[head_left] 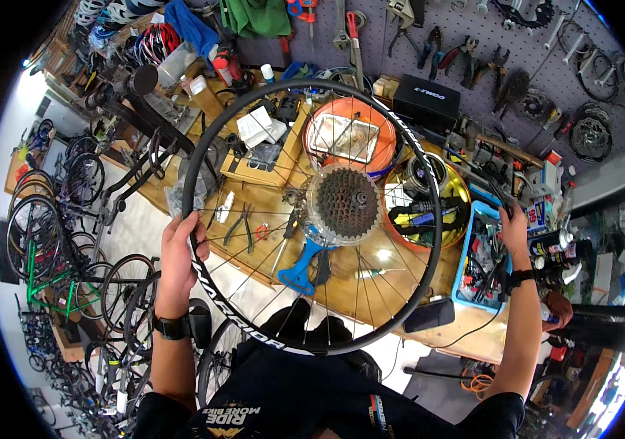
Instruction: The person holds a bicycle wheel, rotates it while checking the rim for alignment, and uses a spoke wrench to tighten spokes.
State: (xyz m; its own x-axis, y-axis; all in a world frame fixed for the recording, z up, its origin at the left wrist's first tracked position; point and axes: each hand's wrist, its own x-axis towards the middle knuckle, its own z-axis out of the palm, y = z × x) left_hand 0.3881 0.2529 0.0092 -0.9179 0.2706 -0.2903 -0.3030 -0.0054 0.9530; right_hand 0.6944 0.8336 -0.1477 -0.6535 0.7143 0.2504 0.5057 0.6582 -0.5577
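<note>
A bicycle wheel rim (437, 219) with dark spokes is held up over the wooden workbench (340, 269). My left hand (183, 241) grips the rim at its left side. The rear cassette (345, 202), with a clear plastic disc behind it, faces up at the hub. My right hand (512, 222) is off the wheel, over a blue plastic bin (469, 258) of small parts; its fingers are bent near a dark, thin item, and whether they hold it I cannot tell. Through the spokes show black-handled pliers (241, 228), a screwdriver (282, 247) and a blue tool or stand part (301, 269).
Beyond the wheel are an orange round tray (318, 126), a yellow bowl (460, 186) of tools and a cardboard box (260, 178). A smartphone (429, 316) lies at the front edge. Another person's hand (558, 310) is at the far right. A bicycle frame (145, 120) stands left.
</note>
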